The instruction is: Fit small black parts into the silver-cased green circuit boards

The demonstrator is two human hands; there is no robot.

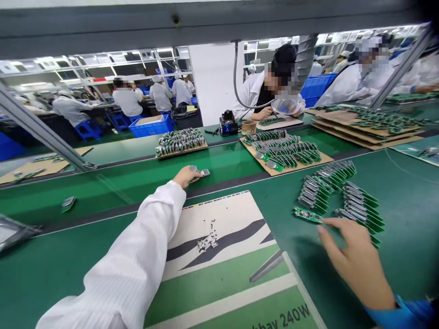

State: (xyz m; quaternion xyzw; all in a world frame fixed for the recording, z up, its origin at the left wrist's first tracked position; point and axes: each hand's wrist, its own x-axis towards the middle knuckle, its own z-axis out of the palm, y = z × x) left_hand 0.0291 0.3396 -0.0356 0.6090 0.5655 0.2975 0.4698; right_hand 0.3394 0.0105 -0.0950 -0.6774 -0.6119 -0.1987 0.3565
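My left hand (185, 177), in a white sleeve, reaches over the green conveyor belt. Its fingers are closed on small circuit boards (205, 172) with silvery metal parts; two pieces seem to show at the fingertips. On the green bench at the right, my right hand (356, 258) has its thumb and index fingertip at the right end of a single green circuit board (307, 214), which lies flat, and they appear to pinch it. Just beyond stand rows of upright circuit boards (355, 201), leaning against one another. The other fingers of my right hand are partly hidden.
A printed cardboard sheet (219, 297) bears small loose parts (207, 242) and tweezers (267, 266). Boards fill a cardboard tray (270, 172) on the belt and another farther back. A lone board (68, 204) lies left. A co-worker (252, 93) sits opposite. A metal beam (137, 27) crosses overhead.
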